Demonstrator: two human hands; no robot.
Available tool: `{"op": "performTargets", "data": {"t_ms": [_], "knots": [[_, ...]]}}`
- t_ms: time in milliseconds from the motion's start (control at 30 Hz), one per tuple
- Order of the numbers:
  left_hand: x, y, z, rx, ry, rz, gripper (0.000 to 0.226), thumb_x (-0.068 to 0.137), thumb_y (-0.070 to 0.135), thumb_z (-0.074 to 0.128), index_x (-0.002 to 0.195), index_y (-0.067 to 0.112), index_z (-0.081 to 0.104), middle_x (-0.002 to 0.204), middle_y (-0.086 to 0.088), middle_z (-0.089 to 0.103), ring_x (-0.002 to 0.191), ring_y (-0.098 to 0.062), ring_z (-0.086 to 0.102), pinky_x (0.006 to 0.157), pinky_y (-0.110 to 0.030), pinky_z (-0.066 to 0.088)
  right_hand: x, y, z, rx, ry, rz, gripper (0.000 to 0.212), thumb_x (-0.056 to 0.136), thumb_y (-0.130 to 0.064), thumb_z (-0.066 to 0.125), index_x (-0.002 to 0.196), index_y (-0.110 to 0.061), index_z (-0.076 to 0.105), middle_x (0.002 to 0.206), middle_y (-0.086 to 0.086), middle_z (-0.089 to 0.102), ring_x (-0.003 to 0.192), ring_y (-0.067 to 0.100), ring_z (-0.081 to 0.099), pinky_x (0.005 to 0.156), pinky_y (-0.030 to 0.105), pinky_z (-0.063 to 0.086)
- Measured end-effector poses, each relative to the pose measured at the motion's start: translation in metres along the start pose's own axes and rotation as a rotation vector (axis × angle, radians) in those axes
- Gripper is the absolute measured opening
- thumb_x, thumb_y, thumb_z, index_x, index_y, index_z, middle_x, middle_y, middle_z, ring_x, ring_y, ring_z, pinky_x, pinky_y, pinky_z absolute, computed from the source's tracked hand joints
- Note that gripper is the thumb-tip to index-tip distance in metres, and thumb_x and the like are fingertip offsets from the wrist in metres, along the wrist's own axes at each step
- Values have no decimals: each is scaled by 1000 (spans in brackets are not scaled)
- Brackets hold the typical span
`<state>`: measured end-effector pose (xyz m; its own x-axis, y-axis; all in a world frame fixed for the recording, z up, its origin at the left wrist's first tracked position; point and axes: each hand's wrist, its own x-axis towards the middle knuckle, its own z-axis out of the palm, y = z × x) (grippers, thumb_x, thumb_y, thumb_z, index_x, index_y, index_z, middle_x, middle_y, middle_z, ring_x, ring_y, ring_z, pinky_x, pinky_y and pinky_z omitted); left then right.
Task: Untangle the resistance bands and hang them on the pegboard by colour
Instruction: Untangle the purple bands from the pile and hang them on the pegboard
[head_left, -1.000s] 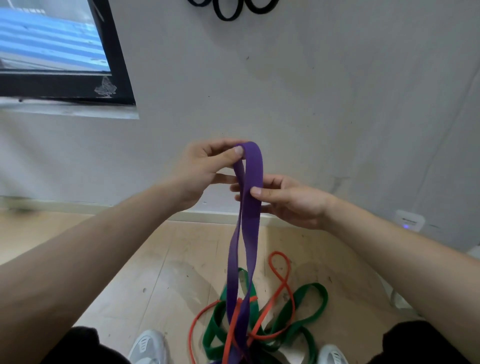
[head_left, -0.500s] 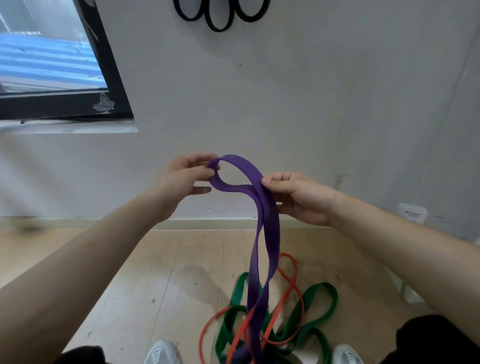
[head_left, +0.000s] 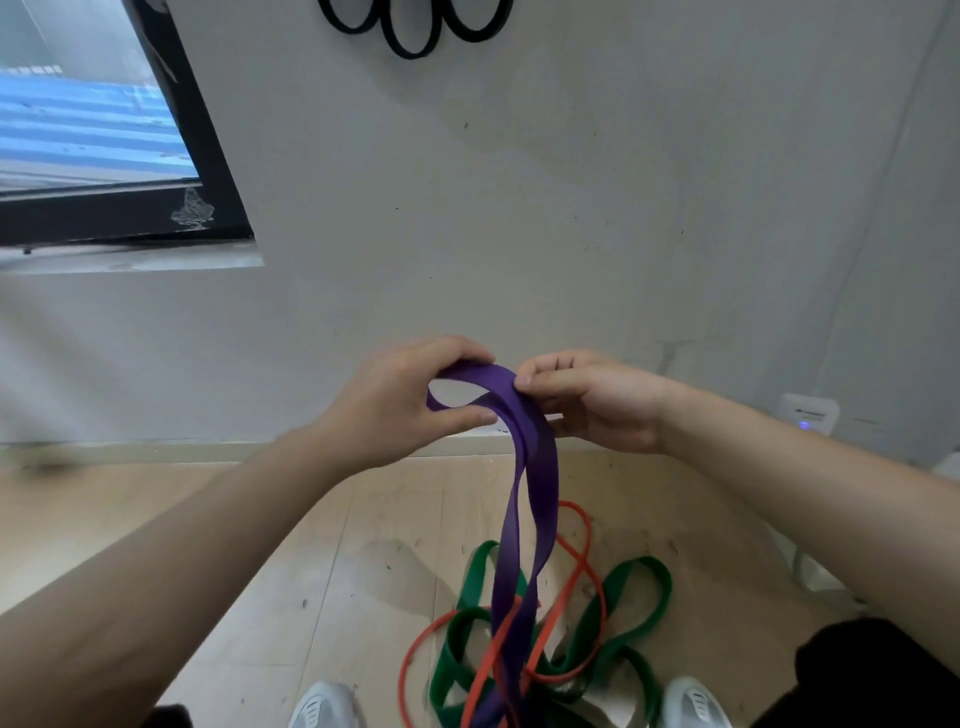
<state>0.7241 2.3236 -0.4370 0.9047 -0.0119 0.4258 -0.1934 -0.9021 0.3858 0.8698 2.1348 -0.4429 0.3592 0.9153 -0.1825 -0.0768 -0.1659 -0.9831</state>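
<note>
1. The purple band (head_left: 535, 493) hangs nearly straight down from both hands; its long axis runs vertically to the wooden floor (head_left: 311, 545).
2. The left hand (head_left: 405, 400) pinches the small top loop between thumb and fingers. The right hand (head_left: 597, 400), just beside it, pinches the point where the two strands meet.
3. The band's lower end sits below the hands, threaded among the green band (head_left: 644, 566) and the orange band (head_left: 571, 504) on the floor.
4. Both hands are equally close to the top. Freeing the band probably means lifting it along that vertical line.
5. Black loops (head_left: 410, 54) hang on the wall well above, likely where the band goes next.
</note>
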Motion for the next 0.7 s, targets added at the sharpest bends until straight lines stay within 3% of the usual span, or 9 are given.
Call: {"op": "performTargets", "data": {"t_ms": [100, 233, 400, 500, 533, 600, 667, 700], "knots": [[-1, -1, -1, -5, 14, 52, 43, 91, 45, 63, 127, 22, 66, 109, 13, 71, 92, -4, 64, 82, -32, 55, -1, 2, -3, 16, -16, -31, 20, 93, -18, 65, 109, -6, 64, 105, 18, 58, 91, 25, 56, 81, 32, 52], [2, 4, -1, 31, -59, 68, 38, 95, 42, 57, 129, 26, 63, 105, 18, 66, 89, 5, 58, 79, -24, 50, -2, 2, -6, 22, -37, -47, 19, 88, -22, 66, 102, -10, 68, 102, 12, 65, 91, 22, 61, 82, 32, 54], [4, 11, 4, -236, -252, -71, 35, 97, 28, 63, 132, 28, 58, 116, 15, 66, 101, -10, 65, 86, -29, 53, -7, 2, -9, -26, -99, -24, 15, 88, -23, 64, 100, -13, 66, 99, 7, 67, 89, 19, 63, 87, 35, 51], [6, 17, 2, -383, -330, -133, 26, 98, 22, 64, 124, 24, 64, 97, 11, 67, 75, -4, 62, 69, -19, 48, -9, 2, -10, -23, -134, 9, 12, 91, -25, 61, 95, -16, 67, 95, 4, 67, 89, 18, 61, 87, 35, 51], [6, 18, 0, -414, -349, -164, 25, 97, 24, 64, 122, 24, 65, 93, 10, 67, 69, -5, 60, 66, -20, 48, -9, 2, -11, -22, -143, 19, 11, 92, -26, 61, 94, -16, 67, 94, 4, 67, 89, 19, 61, 87, 35, 51], [7, 19, -3, -443, -370, -234, 23, 96, 35, 65, 118, 26, 68, 96, 6, 70, 78, -9, 67, 74, -28, 54, -9, 4, -11, -31, -158, 28, 11, 94, -25, 61, 94, -16, 67, 96, 5, 66, 90, 20, 61, 89, 36, 51], [7, 22, -5, -509, -388, -328, 33, 93, 50, 62, 110, 22, 71, 99, 2, 73, 86, -14, 72, 82, -32, 57, -9, 4, -11, -75, -162, 22, 11, 97, -23, 59, 98, -14, 66, 97, 6, 67, 92, 20, 62, 89, 36, 51], [7, 24, -5, -526, -389, -370, 39, 92, 54, 61, 105, 20, 72, 93, 0, 73, 81, -16, 71, 77, -30, 56, -9, 4, -11, -101, -159, 23, 13, 99, -23, 58, 101, -12, 65, 99, 7, 67, 94, 20, 62, 89, 35, 52]]}}
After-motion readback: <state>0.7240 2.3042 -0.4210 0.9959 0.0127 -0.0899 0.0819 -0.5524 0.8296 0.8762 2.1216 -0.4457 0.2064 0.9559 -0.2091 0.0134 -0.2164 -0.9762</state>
